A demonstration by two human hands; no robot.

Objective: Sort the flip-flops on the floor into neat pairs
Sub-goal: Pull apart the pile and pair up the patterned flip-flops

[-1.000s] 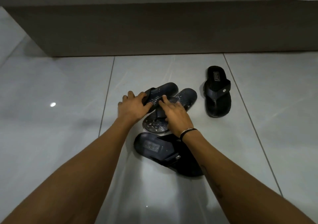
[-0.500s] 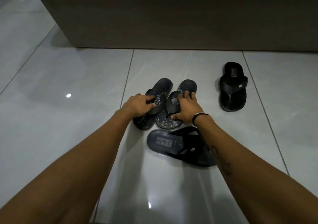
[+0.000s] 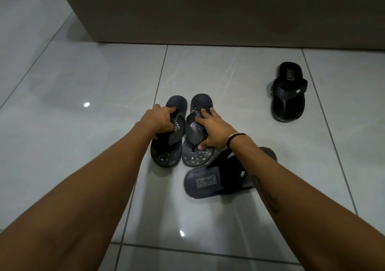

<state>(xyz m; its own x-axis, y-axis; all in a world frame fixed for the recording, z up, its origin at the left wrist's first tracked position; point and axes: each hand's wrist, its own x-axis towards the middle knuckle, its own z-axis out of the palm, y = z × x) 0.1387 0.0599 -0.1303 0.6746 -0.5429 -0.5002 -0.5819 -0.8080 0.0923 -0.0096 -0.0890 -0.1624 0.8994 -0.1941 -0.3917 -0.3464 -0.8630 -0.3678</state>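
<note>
Two dark patterned flip-flops lie side by side on the tiled floor, heels pointing away from me. My left hand (image 3: 161, 119) grips the strap of the left patterned flip-flop (image 3: 166, 152). My right hand (image 3: 212, 129) grips the strap of the right patterned flip-flop (image 3: 196, 156). A plain black flip-flop (image 3: 210, 184) with a label on its heel lies crosswise just in front of them, partly under my right forearm. Its matching black flip-flop (image 3: 288, 92) lies apart at the right, heel away from me.
A low grey-brown bed base (image 3: 208, 10) runs across the back of the view. Glossy pale floor tiles (image 3: 73, 104) with dark grout lines spread to the left and right.
The two patterned flip-flops went from crossing each other at an angle to lying parallel, side by side. Both hands stayed on their straps. My view shifted left and closer.
</note>
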